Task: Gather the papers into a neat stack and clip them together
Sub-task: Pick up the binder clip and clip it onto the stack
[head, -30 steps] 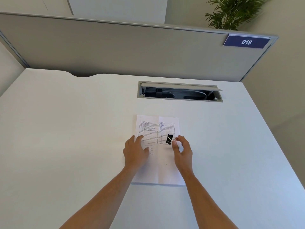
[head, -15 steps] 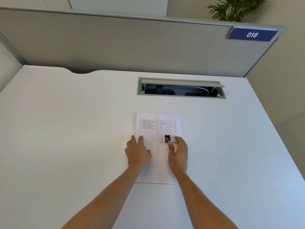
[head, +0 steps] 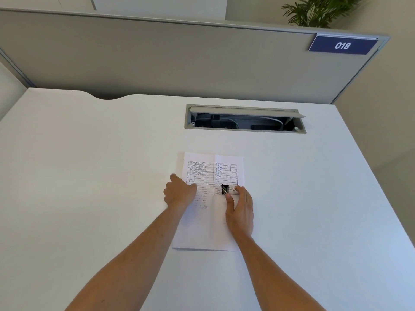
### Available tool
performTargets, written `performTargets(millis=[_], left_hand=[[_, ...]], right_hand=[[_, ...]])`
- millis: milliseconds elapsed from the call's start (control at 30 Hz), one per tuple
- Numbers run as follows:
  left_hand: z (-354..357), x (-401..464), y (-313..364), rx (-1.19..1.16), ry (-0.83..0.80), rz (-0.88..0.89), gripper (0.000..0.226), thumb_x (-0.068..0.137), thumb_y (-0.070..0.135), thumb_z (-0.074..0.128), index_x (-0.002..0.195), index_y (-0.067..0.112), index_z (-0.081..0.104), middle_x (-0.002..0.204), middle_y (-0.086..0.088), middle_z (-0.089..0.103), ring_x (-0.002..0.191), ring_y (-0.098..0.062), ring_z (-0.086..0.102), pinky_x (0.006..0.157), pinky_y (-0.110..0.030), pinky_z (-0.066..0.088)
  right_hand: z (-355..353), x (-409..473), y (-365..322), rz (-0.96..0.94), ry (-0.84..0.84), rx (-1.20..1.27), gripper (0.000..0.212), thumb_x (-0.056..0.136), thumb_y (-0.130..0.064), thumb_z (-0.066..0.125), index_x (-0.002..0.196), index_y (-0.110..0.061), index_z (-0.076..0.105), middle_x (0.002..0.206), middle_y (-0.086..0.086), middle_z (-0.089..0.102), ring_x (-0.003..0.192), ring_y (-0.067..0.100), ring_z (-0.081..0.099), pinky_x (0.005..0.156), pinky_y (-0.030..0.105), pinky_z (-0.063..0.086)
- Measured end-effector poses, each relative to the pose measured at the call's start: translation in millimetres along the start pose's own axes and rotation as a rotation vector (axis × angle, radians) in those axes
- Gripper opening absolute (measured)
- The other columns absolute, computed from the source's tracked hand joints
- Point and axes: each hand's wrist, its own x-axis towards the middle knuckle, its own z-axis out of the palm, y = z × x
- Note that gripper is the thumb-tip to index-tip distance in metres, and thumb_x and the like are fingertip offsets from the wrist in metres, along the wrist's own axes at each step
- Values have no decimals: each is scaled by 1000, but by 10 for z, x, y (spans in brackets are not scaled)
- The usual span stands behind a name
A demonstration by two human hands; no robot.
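The papers [head: 211, 223] lie stacked on the white desk [head: 89, 176], under both hands. The left hand [head: 179, 194], loosely curled and holding nothing, presses their 9 o'clock edge. The right hand [head: 241, 209] pinches the wire handles of a black binder clip [head: 225, 189] resting on the sheet. At 12 o'clock, an open cable tray [head: 246, 130] holds cables.

On a white desk [head: 89, 176], a person's left hand [head: 178, 193] presses the left edge of a stack of papers [head: 206, 227] while the right hand [head: 241, 207] pinches a black binder clip [head: 225, 189] atop the papers, near their right edge.
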Motion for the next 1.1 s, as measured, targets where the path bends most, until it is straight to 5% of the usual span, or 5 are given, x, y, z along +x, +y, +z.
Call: performTargets(millis=[333,600,767,900,1100], left_hand=[[-22,165,52,-186,-105,-128,59,79,32,76,124,3,51,132,-16,53,123,-35,47,88,-38,46],[-9,215,94,-345,-128,-128,69,79,16,78,133,-1,39,133,-15,51,119,-33,53,82,-35,45],[36,194,69,-240,-115,-110,58,78,20,76,124,0,47,124,-15,59,108,-31,56,83,-35,49],[90,105,131,151,20,-79,47,79,26,69,119,10,50,127,-10,48,121,-30,41,92,-40,40],[97,103,183,-49,-16,-43,62,81,16,72,131,5,35,133,-17,37,118,-37,48,88,-45,52]], right_hand=[[-9,-4,-2,6,-16,-11,46,98,-42,46,136,-16,46,144,2,47,138,18,38,112,36,35],[-10,-9,-2,3,-13,-14,47,98,-42,46,137,-15,45,145,2,47,138,18,37,112,35,32],[-7,-8,-12,-7,-5,-9,45,98,-41,48,134,-15,47,143,3,49,137,19,39,112,36,35],[-10,-8,-10,-9,3,-6,45,98,-40,49,134,-14,47,143,3,49,137,19,39,112,37,36],[-7,-8,-10,2,-11,-8,46,98,-41,48,136,-15,46,144,2,47,138,19,37,112,37,35]])
